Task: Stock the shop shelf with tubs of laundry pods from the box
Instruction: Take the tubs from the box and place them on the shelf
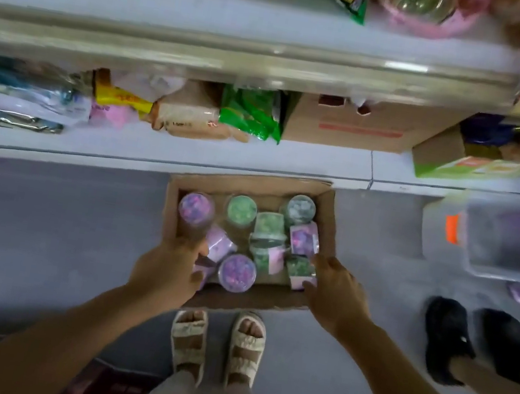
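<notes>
An open cardboard box sits on the floor in front of the shop shelf. Inside it are several tubs of laundry pods, some upright and some on their sides, filled with purple or green pods. My left hand reaches into the box's left side and is wrapped around an upright purple tub. On the right side of the box, my right hand has thumb and fingers around a green tub with a pink label, which lies on its side.
The lower shelf holds snack packets, a brown carton and a green-edged carton. A clear plastic bin stands on the floor to the right. Another person's feet in black shoes are nearby. My sandalled feet are just behind the box.
</notes>
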`<state>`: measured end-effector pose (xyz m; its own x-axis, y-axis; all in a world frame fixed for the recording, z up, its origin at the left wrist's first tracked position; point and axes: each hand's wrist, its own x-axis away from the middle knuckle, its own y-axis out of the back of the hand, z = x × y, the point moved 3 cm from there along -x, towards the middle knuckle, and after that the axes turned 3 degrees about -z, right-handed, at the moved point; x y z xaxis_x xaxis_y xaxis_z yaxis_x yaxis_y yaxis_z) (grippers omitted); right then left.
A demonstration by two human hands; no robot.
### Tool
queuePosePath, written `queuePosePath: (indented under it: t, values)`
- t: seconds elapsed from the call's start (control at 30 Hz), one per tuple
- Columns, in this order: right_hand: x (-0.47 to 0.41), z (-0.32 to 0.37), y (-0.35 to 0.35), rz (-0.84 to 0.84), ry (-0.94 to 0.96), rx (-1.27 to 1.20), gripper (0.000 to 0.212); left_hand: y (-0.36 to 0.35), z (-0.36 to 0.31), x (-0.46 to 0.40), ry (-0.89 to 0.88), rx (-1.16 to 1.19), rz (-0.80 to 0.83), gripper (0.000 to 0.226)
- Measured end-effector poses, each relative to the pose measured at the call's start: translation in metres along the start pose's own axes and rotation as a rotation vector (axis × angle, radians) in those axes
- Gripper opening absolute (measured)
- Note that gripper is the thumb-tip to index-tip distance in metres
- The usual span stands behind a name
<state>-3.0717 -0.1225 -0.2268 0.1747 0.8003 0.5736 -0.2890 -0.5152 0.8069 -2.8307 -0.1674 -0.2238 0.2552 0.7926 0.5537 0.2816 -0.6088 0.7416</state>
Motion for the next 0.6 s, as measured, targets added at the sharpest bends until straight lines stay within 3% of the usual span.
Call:
queuePosePath:
  t: [0.27,0.4,0.6]
  values:
    - [-0.106,-0.037,-0.158,0.034,-0.057,-0.151,0.04,-0.126,0.023,-0.108,-0.024,0.119,-0.032,0.035]
    - [-0.155,-0.054,-0.224,0.049,-0.201,-0.36,0.042,-0.189,0.037,-0.158,-0.053,-0.011,0.08,0.039]
    - [-0.202,-0.054,-0.294,-0.002,-0.405,-0.525,0.071,-0.238,0.038,-0.224,-0.106,-0.087,0.066,0.054]
